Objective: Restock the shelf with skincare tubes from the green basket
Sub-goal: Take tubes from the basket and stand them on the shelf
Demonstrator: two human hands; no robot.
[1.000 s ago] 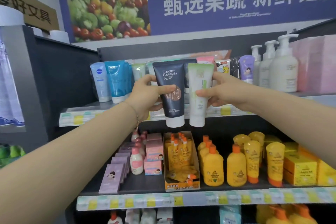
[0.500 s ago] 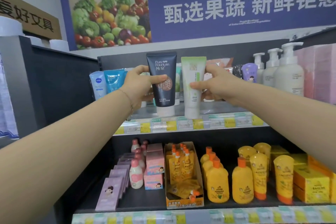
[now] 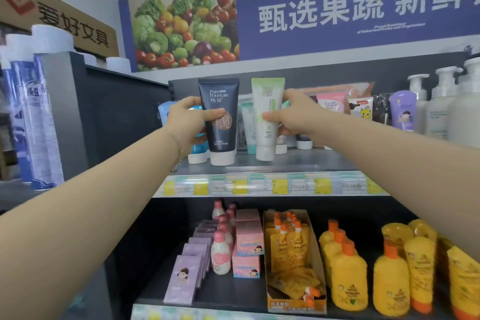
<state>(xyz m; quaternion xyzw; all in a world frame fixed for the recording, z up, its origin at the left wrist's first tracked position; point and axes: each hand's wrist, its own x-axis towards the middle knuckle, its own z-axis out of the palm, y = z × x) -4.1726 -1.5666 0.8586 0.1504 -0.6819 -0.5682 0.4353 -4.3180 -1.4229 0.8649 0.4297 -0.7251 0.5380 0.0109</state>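
My left hand [image 3: 191,122] grips a dark navy tube [image 3: 220,117] with a white cap, upright, its cap resting on or just above the upper shelf [image 3: 298,162]. My right hand [image 3: 293,114] holds a pale green and white tube [image 3: 267,117] beside it, cap down at the shelf surface. Behind them stands a row of other tubes [image 3: 331,104], partly hidden by my hands. The green basket is out of view.
White pump bottles [image 3: 441,109] and a purple tube [image 3: 404,112] fill the upper shelf's right end. The lower shelf holds yellow bottles [image 3: 348,275], an orange pouch box [image 3: 293,262], pink boxes [image 3: 246,247] and purple packs [image 3: 185,275]. A dark side panel [image 3: 122,112] bounds the left.
Both hands have carried the two tubes forward from in front of the shelf edge onto the upper shelf, lowering their caps to its surface. The view has moved closer.
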